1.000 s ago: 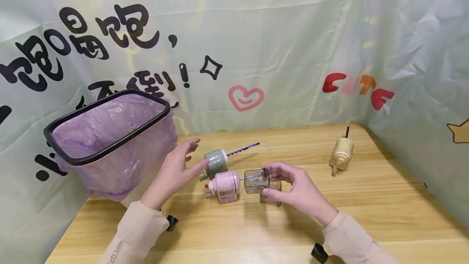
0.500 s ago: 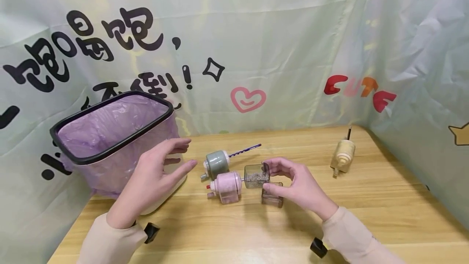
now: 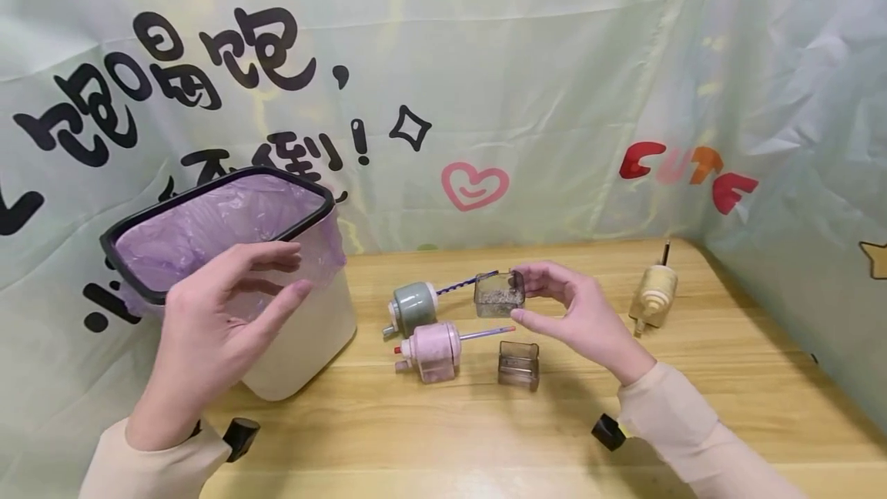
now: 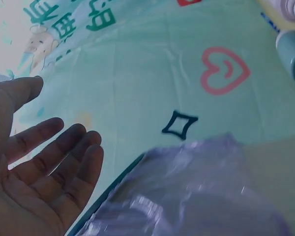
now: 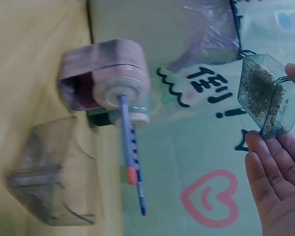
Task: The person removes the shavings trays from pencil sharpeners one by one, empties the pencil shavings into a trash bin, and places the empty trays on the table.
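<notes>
My right hand (image 3: 578,314) pinches a smoky clear shavings container (image 3: 500,297) between thumb and fingers, above the table. Pencil shavings lie inside it, as the right wrist view also shows. To its left is a pink pencil sharpener (image 3: 433,350) with a pencil (image 3: 487,333) sticking out. Behind that lies a grey-green pencil sharpener (image 3: 413,306) holding a blue patterned pencil (image 3: 457,284). A second clear container (image 3: 518,365) rests on the table below my right hand. My left hand (image 3: 211,322) holds nothing; it hovers in front of the bin (image 3: 305,353), fingers loosely bent.
The white bin stands at the table's left, with a purple bag (image 3: 222,210) under its black rim. A yellow pencil sharpener (image 3: 654,297) with a dark pencil lies at the back right. A printed curtain (image 3: 554,83) closes off the back and sides of the wooden table (image 3: 443,437).
My left hand has drawn away from the grey-green sharpener, leftward to the bin. My right hand has raised the container of shavings, uncovering the pink sharpener's pencil and the second container.
</notes>
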### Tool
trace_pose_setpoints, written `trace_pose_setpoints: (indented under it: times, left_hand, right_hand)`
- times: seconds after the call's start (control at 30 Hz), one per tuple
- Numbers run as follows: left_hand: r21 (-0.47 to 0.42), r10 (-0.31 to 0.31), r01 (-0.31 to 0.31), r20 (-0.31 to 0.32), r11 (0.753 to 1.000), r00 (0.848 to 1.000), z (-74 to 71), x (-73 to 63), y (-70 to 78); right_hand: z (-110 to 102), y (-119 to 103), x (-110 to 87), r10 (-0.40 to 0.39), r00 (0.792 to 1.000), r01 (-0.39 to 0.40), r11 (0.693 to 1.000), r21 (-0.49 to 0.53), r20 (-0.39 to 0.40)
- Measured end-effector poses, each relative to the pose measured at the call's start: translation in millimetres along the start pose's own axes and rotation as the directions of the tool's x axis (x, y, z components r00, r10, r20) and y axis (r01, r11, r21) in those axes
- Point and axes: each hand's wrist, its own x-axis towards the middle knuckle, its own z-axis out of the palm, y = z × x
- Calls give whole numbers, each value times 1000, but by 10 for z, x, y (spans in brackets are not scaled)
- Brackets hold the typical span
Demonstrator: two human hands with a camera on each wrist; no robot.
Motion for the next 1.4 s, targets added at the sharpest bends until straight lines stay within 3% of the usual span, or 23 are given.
trace_pose_setpoints:
  times: [0.27,0.5,0.8,0.97,1.03,1.13,1.2,1.3,1.37,1.4]
  left_hand:
    - [7,-6,7,-122,1000,993,-263,15,-50]
    - [-42,-75,68,-206,997,976,-432,5,-135]
    - [154,-118,161,-255,975,960,-610,-29,-406]
    - [187,-240,297,-273,936,931,-640,-57,-544]
    - [188,-309,368,-282,911,908,-647,-87,-595]
    - [149,-429,485,-296,862,854,-659,-138,-665]
    - [109,-518,566,-292,817,804,-675,-166,-696]
    - [51,-643,678,-270,733,716,-705,-202,-729]
    - [25,-695,724,-257,690,671,-726,-224,-748]
    - [20,-710,738,-253,675,657,-735,-234,-756]
  right_hand:
    - [-170,-75,74,-25,998,26,999,20,-56]
    - [-196,-145,153,-36,998,37,999,16,-53]
    - [-222,-237,271,-46,998,47,999,17,-48]
    - [-249,-360,379,-57,997,59,998,28,-56]
    - [-248,-419,428,-58,997,60,997,37,-52]
    - [-230,-492,498,-59,997,61,997,43,-46]
    - [-212,-528,544,-61,997,63,997,49,-43]
    - [-180,-572,616,-76,996,78,996,50,-38]
    - [-157,-600,663,-80,996,82,995,50,-31]
    - [-144,-614,688,-82,996,84,995,52,-27]
